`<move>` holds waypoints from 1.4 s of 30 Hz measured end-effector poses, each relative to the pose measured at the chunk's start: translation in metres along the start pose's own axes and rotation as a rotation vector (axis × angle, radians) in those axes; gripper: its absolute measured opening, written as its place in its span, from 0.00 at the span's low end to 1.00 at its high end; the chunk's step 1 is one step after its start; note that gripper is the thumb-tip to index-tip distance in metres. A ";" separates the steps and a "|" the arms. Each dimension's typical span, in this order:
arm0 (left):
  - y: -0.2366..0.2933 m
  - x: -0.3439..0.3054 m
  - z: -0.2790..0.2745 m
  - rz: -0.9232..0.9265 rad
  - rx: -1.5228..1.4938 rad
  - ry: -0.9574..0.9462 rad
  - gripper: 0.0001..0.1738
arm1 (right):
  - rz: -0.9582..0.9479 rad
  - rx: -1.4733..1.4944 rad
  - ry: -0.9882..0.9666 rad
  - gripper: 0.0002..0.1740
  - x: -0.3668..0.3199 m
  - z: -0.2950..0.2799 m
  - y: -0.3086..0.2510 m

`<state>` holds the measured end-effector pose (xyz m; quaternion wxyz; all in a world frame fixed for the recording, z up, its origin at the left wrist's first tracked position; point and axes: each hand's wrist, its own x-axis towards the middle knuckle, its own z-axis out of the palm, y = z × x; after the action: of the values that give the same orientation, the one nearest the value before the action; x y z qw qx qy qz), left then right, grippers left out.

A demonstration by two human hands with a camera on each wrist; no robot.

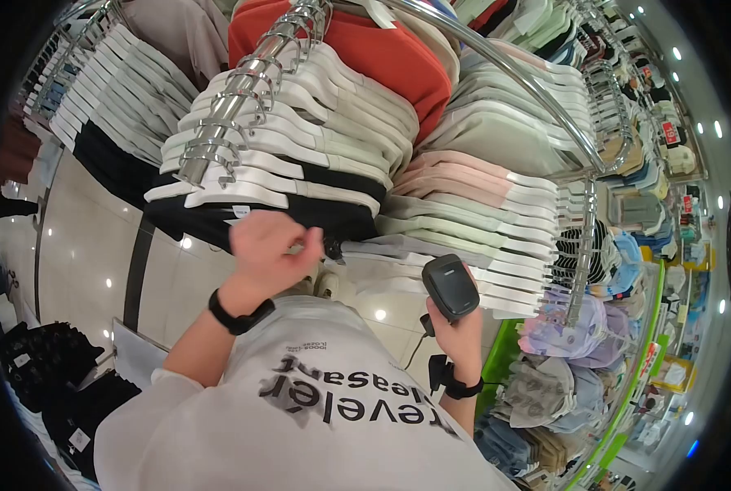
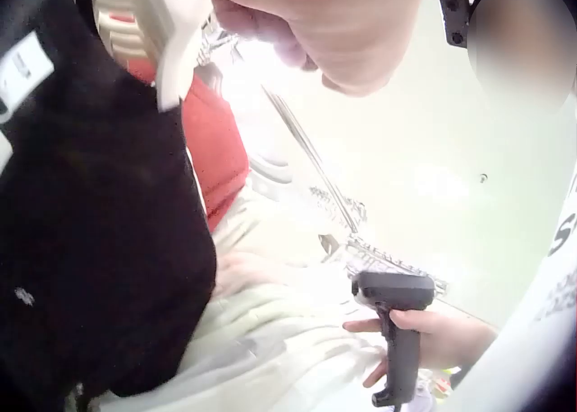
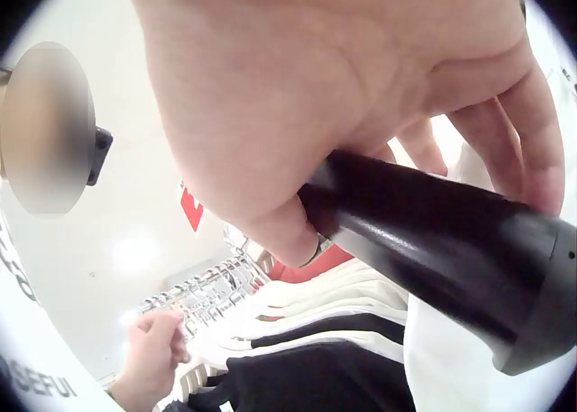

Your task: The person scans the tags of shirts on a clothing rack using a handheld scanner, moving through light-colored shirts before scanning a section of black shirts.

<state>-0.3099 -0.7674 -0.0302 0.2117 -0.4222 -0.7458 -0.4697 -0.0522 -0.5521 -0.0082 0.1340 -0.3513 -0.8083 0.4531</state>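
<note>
The left hand [image 1: 266, 248] is curled against the black garment [image 1: 333, 219], which hangs at the near end of the rail [image 1: 243, 90]. Whether it pinches the cloth I cannot tell. To the right, the right hand [image 1: 462, 335] grips a barcode scanner [image 1: 450, 286], held upright.

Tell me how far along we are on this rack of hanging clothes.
Done: nothing visible marks any garment as finished, so I cannot tell. In hand: the left hand seems to pinch the front black garment, while the right hand holds the scanner, apart from it. Left: likely bringing scanner and garment together, then the white garments and red garment behind on the rail.
</note>
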 end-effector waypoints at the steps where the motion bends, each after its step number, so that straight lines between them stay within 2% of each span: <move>1: -0.002 0.006 -0.016 0.025 0.088 0.081 0.16 | -0.012 -0.017 0.009 0.28 0.002 0.001 0.002; 3: -0.018 0.000 -0.039 -0.064 0.225 0.174 0.17 | -0.022 -0.031 0.018 0.29 0.005 0.004 0.008; 5: -0.031 -0.007 -0.051 -0.258 0.292 0.220 0.20 | 0.017 -0.056 0.025 0.30 0.008 0.008 0.017; 7: -0.039 0.004 -0.052 -0.276 0.322 0.252 0.23 | -0.016 -0.106 0.034 0.27 0.012 0.015 0.014; 8: -0.043 0.011 -0.051 -0.294 0.348 0.285 0.27 | 0.009 -0.046 0.047 0.25 0.014 0.019 0.009; 9: -0.046 0.016 -0.050 -0.292 0.349 0.284 0.27 | 0.035 0.015 0.061 0.23 0.016 0.023 0.002; 11: -0.053 0.024 -0.049 -0.379 0.188 0.073 0.39 | 0.060 0.025 0.065 0.21 0.017 0.030 -0.011; 12: -0.060 0.025 -0.045 -0.461 0.095 0.069 0.47 | 0.084 0.032 0.069 0.19 0.018 0.033 -0.015; 16: -0.059 0.034 -0.036 -0.552 -0.152 0.060 0.45 | 0.086 0.050 0.092 0.16 0.019 0.046 -0.019; 18: -0.061 0.033 -0.037 -0.421 0.169 0.023 0.36 | 0.039 0.054 0.128 0.15 0.018 0.052 -0.014; 21: -0.066 0.030 -0.040 -0.474 0.075 -0.072 0.41 | 0.036 0.053 0.142 0.15 0.019 0.056 -0.011; 25: -0.074 0.030 -0.040 -0.454 0.014 -0.081 0.40 | 0.067 0.044 0.144 0.15 0.019 0.057 -0.011; 27: -0.074 0.031 -0.043 -0.460 0.056 -0.153 0.39 | 0.084 0.044 0.181 0.14 0.018 0.059 -0.018; 30: -0.074 0.033 -0.043 -0.374 -0.053 -0.125 0.38 | 0.085 0.070 0.153 0.12 0.018 0.059 -0.022; 34: -0.075 0.035 -0.044 -0.371 -0.111 -0.133 0.38 | 0.051 0.169 0.206 0.11 0.021 0.073 -0.028; 36: -0.079 0.033 -0.044 -0.352 -0.066 -0.151 0.39 | 0.018 0.271 0.179 0.11 0.025 0.081 -0.029; 42: -0.076 0.035 -0.044 -0.380 -0.116 -0.150 0.40 | -0.042 0.314 0.037 0.11 0.038 0.101 -0.028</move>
<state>-0.3960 -0.8071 -0.0245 0.0386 -0.3194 -0.7974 -0.5106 -0.1459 -0.5997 -0.0450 0.2118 -0.3172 -0.7320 0.5645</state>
